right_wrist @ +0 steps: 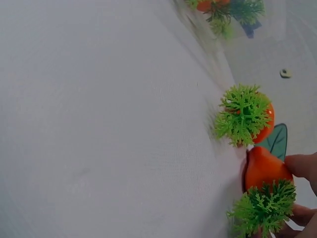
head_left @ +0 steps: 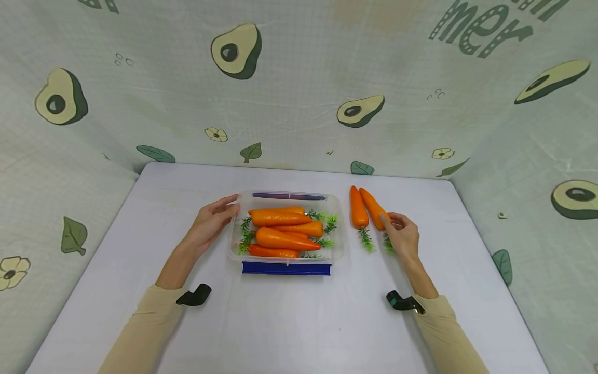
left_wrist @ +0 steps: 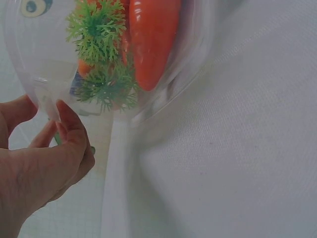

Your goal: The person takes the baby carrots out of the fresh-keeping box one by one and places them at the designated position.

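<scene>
A clear plastic container (head_left: 286,265) with blue side clips stands at mid-table, several orange toy carrots (head_left: 280,220) with green leafy tops lying inside it. My left hand (head_left: 212,222) pinches its left edge near the back corner; in the left wrist view the thumb and fingers (left_wrist: 72,126) come to either side of the clear wall. To the right of the container, two carrots lie on the table side by side. My right hand (head_left: 403,235) grips the right-hand carrot (head_left: 371,203) near its leafy end. Its neighbour, the other loose carrot (head_left: 358,208), lies just left, untouched.
The white table (head_left: 299,322) ends at the back against a hanging cloth (head_left: 289,93) printed with avocados and leaves. More of this cloth hangs at both sides. Black wrist-camera mounts (head_left: 195,295) sit at both sleeves.
</scene>
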The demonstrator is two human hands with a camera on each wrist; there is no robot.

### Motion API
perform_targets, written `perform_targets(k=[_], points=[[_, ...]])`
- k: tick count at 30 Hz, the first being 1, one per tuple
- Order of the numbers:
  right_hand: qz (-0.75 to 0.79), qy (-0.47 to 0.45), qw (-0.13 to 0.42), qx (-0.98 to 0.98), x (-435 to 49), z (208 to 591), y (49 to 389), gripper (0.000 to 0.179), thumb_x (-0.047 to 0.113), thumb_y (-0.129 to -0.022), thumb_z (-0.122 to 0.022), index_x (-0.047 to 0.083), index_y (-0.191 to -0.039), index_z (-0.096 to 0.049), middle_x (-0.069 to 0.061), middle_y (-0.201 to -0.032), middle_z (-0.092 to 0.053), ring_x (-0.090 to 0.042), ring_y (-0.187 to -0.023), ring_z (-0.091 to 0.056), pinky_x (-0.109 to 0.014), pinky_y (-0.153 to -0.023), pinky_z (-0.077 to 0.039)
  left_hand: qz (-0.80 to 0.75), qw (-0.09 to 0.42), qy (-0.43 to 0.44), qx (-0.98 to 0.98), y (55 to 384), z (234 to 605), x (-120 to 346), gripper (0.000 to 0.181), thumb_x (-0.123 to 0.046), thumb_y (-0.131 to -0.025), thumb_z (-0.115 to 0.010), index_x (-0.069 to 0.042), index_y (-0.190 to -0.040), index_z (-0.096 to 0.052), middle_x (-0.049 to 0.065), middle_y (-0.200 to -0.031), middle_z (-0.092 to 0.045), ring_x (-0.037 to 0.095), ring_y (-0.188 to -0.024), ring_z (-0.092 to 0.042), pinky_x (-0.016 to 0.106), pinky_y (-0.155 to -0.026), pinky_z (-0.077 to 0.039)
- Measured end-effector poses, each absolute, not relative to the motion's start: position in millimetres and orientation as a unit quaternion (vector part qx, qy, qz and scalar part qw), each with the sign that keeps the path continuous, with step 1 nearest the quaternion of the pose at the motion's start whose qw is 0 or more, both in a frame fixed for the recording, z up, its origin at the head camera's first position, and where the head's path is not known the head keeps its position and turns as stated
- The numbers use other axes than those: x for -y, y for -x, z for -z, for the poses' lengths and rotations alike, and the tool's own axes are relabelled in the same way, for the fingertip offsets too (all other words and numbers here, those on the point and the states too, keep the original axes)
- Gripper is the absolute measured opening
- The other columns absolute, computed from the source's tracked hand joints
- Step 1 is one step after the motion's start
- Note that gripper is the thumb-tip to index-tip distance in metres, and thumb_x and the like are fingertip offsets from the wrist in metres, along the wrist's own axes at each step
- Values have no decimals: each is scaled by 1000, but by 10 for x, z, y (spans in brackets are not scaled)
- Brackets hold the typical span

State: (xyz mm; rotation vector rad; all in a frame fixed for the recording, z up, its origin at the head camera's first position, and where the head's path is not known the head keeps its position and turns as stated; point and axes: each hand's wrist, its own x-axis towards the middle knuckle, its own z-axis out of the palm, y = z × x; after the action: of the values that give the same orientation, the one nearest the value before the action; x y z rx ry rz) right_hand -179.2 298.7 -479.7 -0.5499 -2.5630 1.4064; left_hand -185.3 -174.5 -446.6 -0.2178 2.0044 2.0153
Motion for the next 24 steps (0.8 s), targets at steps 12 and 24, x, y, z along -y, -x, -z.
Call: perform_targets(k=[12, 24], points=[[-459, 141, 68, 875, -2998, 4661, 1757, 53, 37, -100, -68, 1, -137, -60, -19, -137, -60, -35, -123, -57, -38, -101, -47, -703, 141, 76, -693, 1873, 4498, 1746, 60, -32, -103, -65, -10, -156, -46, 1, -126, -56, 14, -113, -53, 18, -103, -45], [-440, 93, 86, 889, -2893, 4442, 1784, 40, 21, -101, -66, -2, -133, -63, -24, -138, -58, -41, -127, -52, -54, -109, -42, -699, 140, 75, -697, 1864, 4487, 1743, 60, -32, -103, -64, -10, -156, -45, 2, -129, -55, 15, -115, -52, 14, -98, -46]])
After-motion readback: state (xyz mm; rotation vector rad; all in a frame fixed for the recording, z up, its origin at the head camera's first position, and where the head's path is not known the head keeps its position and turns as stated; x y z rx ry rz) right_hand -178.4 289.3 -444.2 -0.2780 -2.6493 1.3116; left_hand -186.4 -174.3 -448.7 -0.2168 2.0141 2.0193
